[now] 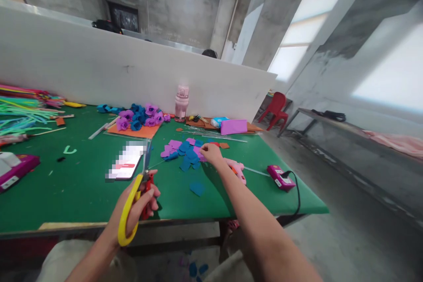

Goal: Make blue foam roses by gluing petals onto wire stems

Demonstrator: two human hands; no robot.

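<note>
In my left hand, near the table's front edge, is a pair of scissors with a large yellow handle loop and red on the other side. Their blades point up and away from me. My right hand reaches over a loose pile of blue petal-shaped pieces and purple ones. Its fingertips are pinched together at a purple petal piece on the pile's right side. One blue piece lies apart, closer to me.
A phone lies beyond my left hand. Purple and blue flowers rest on an orange sheet. A pink glue gun lies beside my right forearm, near a magenta power strip. A pink bottle stands against the white partition.
</note>
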